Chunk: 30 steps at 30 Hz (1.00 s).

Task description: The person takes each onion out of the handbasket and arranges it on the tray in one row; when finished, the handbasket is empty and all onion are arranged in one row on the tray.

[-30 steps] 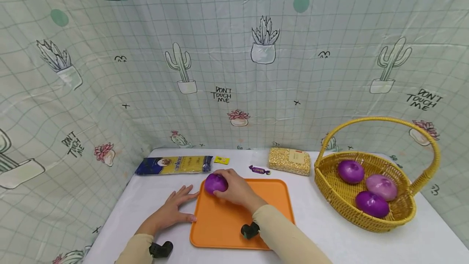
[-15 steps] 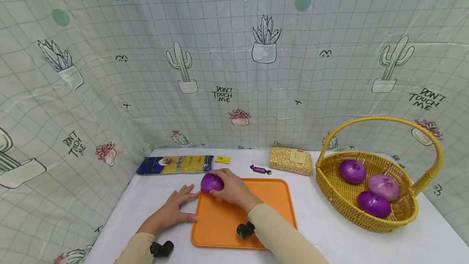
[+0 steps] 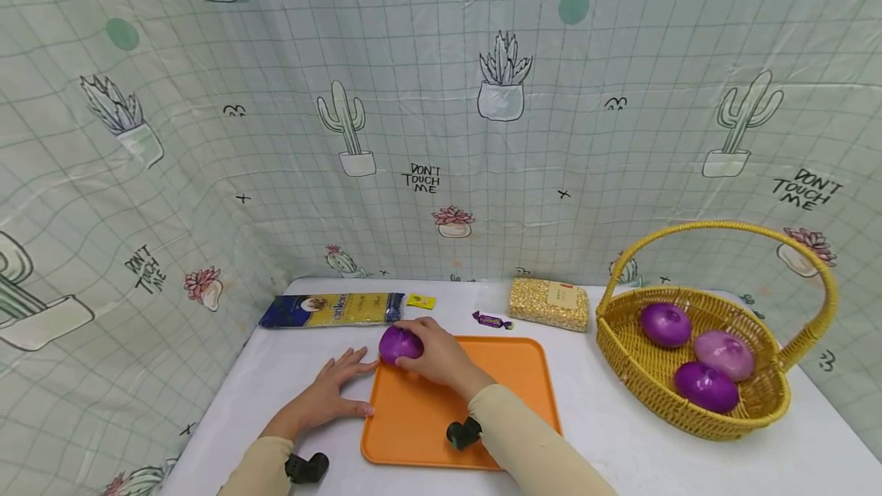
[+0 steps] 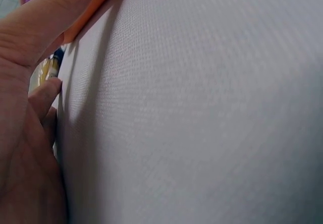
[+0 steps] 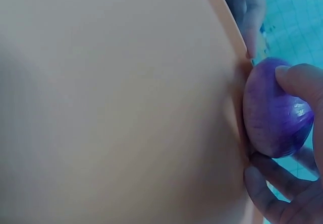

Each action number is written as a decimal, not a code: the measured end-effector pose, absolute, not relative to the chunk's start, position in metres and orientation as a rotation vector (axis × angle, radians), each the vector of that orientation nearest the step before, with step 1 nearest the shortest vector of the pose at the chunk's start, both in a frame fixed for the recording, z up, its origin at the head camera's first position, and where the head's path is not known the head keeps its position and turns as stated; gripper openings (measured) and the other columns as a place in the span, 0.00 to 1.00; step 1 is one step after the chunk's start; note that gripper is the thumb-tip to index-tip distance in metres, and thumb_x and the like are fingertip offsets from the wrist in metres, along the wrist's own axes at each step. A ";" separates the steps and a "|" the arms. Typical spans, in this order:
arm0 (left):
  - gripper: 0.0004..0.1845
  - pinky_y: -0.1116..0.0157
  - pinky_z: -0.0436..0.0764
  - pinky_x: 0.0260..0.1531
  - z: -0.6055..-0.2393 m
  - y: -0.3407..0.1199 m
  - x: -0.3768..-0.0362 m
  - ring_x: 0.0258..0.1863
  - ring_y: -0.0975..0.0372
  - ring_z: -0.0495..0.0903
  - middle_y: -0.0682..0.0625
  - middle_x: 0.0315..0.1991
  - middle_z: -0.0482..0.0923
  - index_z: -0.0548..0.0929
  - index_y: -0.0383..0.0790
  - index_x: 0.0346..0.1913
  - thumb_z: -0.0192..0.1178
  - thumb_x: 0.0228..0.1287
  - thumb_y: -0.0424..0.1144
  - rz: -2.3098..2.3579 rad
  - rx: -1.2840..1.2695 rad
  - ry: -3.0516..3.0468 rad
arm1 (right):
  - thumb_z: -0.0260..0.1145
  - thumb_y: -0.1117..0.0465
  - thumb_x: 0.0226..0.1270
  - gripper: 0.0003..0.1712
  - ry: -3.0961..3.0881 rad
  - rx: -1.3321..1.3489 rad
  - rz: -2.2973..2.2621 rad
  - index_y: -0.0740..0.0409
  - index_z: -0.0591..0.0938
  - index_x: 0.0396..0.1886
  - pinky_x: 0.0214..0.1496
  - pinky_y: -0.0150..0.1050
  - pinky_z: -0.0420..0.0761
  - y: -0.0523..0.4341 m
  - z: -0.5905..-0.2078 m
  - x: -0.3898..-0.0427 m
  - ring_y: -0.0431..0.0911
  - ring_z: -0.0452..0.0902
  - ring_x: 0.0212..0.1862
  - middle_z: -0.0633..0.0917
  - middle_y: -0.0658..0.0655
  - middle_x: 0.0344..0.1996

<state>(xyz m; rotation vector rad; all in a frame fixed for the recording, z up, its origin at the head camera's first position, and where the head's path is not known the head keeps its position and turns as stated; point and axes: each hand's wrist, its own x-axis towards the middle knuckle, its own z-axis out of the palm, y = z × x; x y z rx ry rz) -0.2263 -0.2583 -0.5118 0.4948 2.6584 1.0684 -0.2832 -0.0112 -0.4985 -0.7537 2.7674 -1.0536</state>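
At the far left corner of an orange tray, my right hand grips a purple onion, thumb and fingers around its sides. In the right wrist view the onion sits right at the tray's rim, with the thumb on one side and fingers on the other. My left hand lies with fingers spread on the white table, its thumb and index fingertips right at the tray's left edge. Seen from the left wrist, the straight thumb reaches toward the tray's orange side.
On the right stands a yellow wicker basket with a tall handle, holding three onions. Along the back lie a blue and yellow pasta packet, a small yellow sachet, a purple-wrapped candy and a bag of yellow kernels.
My right hand has shifted the onion a little left into the tray's corner, mostly in the first half second. The left hand has stayed in place at the tray's edge.
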 end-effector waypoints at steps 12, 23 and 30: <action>0.44 0.35 0.32 0.74 -0.511 -0.258 -0.226 0.79 0.37 0.40 0.35 0.79 0.53 0.74 0.42 0.72 0.76 0.55 0.56 1.071 0.490 2.653 | 0.75 0.47 0.64 0.42 2.741 -0.751 -1.113 0.44 0.70 0.75 0.66 0.53 0.78 -0.005 -0.500 -0.284 0.56 0.76 0.64 0.75 0.57 0.67; 0.44 0.36 0.33 0.74 -0.511 -0.257 -0.225 0.79 0.37 0.41 0.35 0.79 0.54 0.75 0.42 0.72 0.76 0.54 0.55 1.061 0.467 2.667 | 0.77 0.48 0.62 0.47 2.714 -0.749 -1.118 0.47 0.66 0.78 0.64 0.48 0.80 0.003 -0.503 -0.280 0.51 0.78 0.60 0.76 0.58 0.65; 0.44 0.35 0.33 0.74 -0.514 -0.257 -0.226 0.79 0.36 0.42 0.34 0.78 0.55 0.75 0.41 0.71 0.77 0.52 0.56 1.067 0.469 2.672 | 0.77 0.48 0.61 0.49 2.713 -0.745 -1.146 0.50 0.64 0.78 0.66 0.48 0.78 0.010 -0.506 -0.276 0.50 0.78 0.62 0.74 0.59 0.68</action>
